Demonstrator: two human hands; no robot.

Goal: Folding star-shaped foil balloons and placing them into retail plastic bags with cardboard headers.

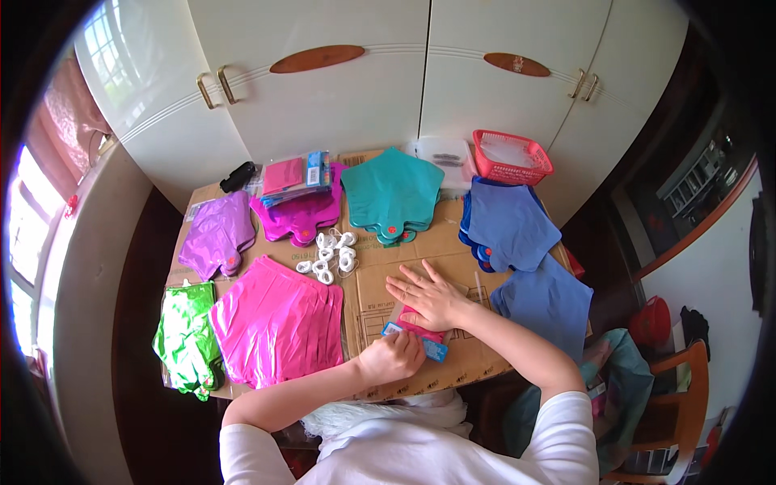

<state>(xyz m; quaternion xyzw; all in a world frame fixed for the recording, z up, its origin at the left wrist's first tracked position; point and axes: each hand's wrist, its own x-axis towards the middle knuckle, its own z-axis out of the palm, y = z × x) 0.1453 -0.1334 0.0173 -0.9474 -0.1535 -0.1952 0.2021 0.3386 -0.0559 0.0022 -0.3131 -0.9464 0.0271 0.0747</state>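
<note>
On the cardboard-covered table in front of me lies a small clear packet with a pink folded piece inside and a blue header card (435,351). My left hand (394,356) is closed in a pinch at the packet's near left edge, by the blue card. Flat on the packet and the cardboard rests my right hand (432,297), its fingers spread. To the left is a fanned stack of shiny pink flat foil balloons (279,323). Several small coils of white string (326,255) sit beyond my hands.
Stacks of flat foil balloons in green (187,335), purple (217,234), teal (394,194) and blue (511,226) ring the table. Filled packets (295,175) lie at the back, near a black object (238,176). A red basket (512,158) stands back right. A wooden chair (687,396) is at the right.
</note>
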